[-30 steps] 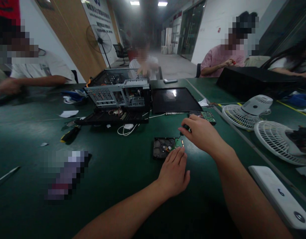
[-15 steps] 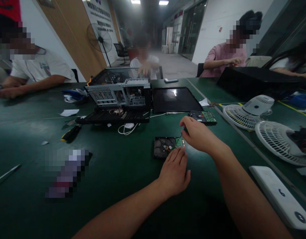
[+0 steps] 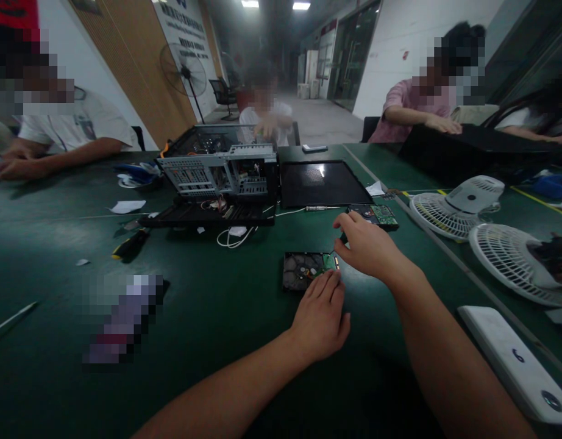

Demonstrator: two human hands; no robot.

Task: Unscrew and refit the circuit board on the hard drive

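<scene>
A hard drive (image 3: 295, 271) lies on the green table with its circuit board (image 3: 328, 261) facing up. My left hand (image 3: 320, 314) rests on its near right edge, fingers stretched out and thumb apart. In my right hand (image 3: 366, 244) is a small screwdriver (image 3: 343, 238), pinched between the fingers. Its thin shaft slants down to the green board, though the exact contact of the tip is too small to tell. Just behind my right hand lies a second hard drive (image 3: 385, 214), partly covered by the fingers.
An opened computer case (image 3: 217, 177) stands ahead, beside a black side panel (image 3: 324, 186). Another screwdriver (image 3: 320, 208) lies before the panel. Yellow-black pliers (image 3: 130, 245) are at left; white fan parts (image 3: 439, 213) and a white power strip (image 3: 509, 360) are at right. Co-workers sit around the table.
My right hand has shifted very slightly right with the screwdriver; my left hand and the hard drive stay put. The pink-sleeved person's hand has moved onto the black case.
</scene>
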